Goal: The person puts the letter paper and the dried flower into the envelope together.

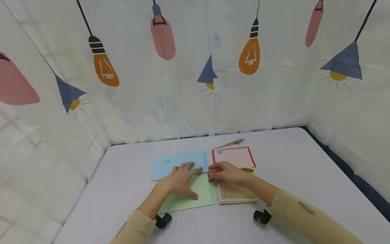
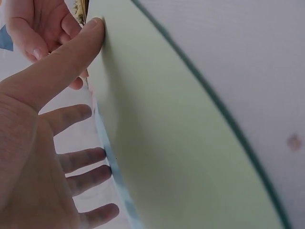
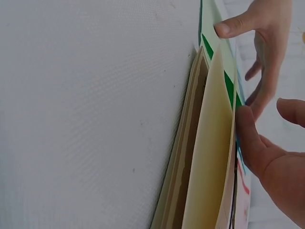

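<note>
My left hand (image 1: pixel 181 179) lies with its fingers spread over a blue envelope (image 1: pixel 182 157) and a pale green envelope (image 1: pixel 173 203). Its fingertips reach the blue paper, while the thumb is over the green one. In the left wrist view the thumb (image 2: pixel 90 36) touches the green sheet (image 2: pixel 152 129). My right hand (image 1: pixel 225 173) is beside the envelopes' right edges, above a stack of beige cards (image 1: pixel 237 195). From the right wrist view, one digit (image 3: pixel 245 124) meets the paper edge and another stands apart. Darker green shows at the green envelope's parted edge.
A pink card with a red border (image 1: pixel 233 156) lies behind the beige stack. Dried yellowish flowers (image 1: pixel 248 170) and a dried sprig (image 1: pixel 233 143) lie near it. Black wrist devices (image 1: pixel 164 221) are under both sleeves. A printed curtain (image 1: pixel 182 101) hangs behind the white table (image 1: pixel 289 169).
</note>
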{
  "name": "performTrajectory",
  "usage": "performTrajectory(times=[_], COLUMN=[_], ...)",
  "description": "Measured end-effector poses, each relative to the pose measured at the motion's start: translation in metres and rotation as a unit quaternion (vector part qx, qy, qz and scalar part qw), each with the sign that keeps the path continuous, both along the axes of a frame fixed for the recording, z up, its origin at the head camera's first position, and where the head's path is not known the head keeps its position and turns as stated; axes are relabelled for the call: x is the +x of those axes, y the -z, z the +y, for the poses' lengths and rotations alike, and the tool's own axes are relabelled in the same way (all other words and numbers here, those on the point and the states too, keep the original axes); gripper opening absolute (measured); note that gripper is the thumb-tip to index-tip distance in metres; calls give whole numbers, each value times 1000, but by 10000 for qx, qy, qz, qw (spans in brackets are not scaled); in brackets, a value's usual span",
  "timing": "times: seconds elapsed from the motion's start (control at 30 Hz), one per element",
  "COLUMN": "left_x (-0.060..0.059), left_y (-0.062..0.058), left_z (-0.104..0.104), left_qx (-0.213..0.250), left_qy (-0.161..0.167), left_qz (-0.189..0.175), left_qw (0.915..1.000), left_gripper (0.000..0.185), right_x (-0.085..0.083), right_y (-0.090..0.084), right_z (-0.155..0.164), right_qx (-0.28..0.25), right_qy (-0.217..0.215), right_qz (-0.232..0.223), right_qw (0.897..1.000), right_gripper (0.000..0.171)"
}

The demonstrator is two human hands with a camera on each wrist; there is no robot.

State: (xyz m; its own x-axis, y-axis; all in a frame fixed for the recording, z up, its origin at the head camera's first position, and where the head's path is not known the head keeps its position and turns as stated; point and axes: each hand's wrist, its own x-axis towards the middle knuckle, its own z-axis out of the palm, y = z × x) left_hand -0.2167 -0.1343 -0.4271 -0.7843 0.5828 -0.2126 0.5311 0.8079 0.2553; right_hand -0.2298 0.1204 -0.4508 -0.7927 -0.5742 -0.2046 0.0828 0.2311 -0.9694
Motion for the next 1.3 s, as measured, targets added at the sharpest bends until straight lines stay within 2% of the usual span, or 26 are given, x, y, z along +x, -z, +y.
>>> performTrajectory(times=[0.33, 0.53, 0.7, 0.93, 1.13, 1.3], left_x=[2, 3, 8, 14, 17, 17], left_y=[2, 4, 3, 4, 7, 7], left_z=[0, 1, 4, 4, 1, 0], left_qx=[-122, -277, -239, -201, -90, -49], left_qy=[-23, 64, 155, 135, 95, 92], left_qz=[226, 543, 743, 668, 563, 603], left_qw=[9997, 9981, 9968, 9975, 9983, 9981], left_gripper=[98, 96, 86, 74, 73, 75], right_x=[1, 6, 9, 10, 11, 13], right_y=[0, -1, -4, -4, -3, -3], right_z=[-2, -5, -6, -9, -11, -15], right_qx=[-234, 57, 109, 0, -386, -359], right_qy=[-35, 43, 135, 141, 40, -68], right_qz=[-245, -339, -347, -459, -743, -741], right_qw=[9994, 9994, 9992, 9988, 9965, 9966], right_gripper=[44, 43, 41, 43, 44, 38])
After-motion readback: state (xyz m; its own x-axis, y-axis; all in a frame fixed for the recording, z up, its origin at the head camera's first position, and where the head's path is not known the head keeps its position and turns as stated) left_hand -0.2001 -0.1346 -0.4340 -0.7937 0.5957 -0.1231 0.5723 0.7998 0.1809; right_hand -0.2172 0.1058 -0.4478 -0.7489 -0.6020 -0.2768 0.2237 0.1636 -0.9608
